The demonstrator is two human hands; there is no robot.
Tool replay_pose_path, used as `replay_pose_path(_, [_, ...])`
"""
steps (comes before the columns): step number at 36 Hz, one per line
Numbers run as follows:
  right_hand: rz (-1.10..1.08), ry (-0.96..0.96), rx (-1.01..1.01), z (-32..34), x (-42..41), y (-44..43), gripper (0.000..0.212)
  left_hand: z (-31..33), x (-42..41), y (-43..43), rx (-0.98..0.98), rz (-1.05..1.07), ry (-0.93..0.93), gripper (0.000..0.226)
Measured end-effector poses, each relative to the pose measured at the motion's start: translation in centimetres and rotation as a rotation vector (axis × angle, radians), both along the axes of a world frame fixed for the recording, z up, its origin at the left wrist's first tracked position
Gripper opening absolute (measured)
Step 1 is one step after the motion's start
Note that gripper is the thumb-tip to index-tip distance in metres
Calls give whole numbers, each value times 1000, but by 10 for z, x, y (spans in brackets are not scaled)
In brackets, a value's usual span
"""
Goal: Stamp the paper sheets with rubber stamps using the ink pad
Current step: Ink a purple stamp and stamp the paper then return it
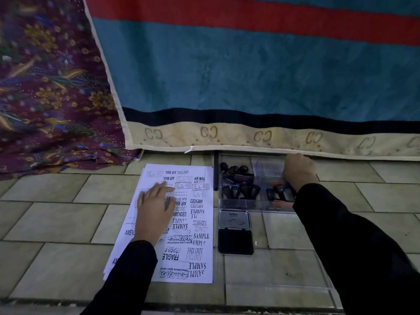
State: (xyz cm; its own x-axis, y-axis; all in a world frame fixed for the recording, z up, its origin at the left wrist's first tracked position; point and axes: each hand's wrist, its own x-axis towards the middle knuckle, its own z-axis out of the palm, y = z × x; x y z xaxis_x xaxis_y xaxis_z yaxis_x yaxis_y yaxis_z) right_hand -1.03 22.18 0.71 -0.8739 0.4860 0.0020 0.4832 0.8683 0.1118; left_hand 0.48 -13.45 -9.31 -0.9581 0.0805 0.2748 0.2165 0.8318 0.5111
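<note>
A stack of white paper sheets (193, 226) lies on the tiled floor, its top sheet covered with black stamp prints. My left hand (155, 208) presses flat on it, fingers straight. To the right an open ink pad (235, 241) sits with its lid (234, 219) folded back. Behind it a clear plastic organizer box (234, 204) holds several black-handled rubber stamps (241, 190). My right hand (298, 170) reaches into the box's right-hand compartment with fingers curled down among the stamps there (278, 192); what they hold is hidden.
A blue, red and cream blanket (250, 76) hangs just behind the box, its hem touching the floor. A purple floral cloth (50, 87) lies at the left. The box's clear lid (272, 269) rests on the tiles below the ink pad.
</note>
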Motion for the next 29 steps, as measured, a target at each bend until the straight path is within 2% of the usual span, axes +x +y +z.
replay_pose_path(6, [1,51,-98,3,0,0,33,0,0,0,0,2,-1,24])
replay_pose_path(11, [13,149,-220,0,3,2,30,2,0,-2,42,-4,-23,24])
replay_pose_path(14, [53,293,-320,-1,8,2,31,6,-2,-4,95,-2,-75,23])
replay_pose_path(18, [150,548,-479,4,23,-8,23,16,-9,-3,204,30,-182,19])
replay_pose_path(20, [173,611,-529,9,37,-21,19,21,-9,-3,267,24,-180,18])
replay_pose_path(25, [236,566,-756,14,87,-70,23,26,9,6,227,-57,40,20])
replay_pose_path(29, [314,553,-952,0,125,-97,29,37,40,27,149,-279,-26,42])
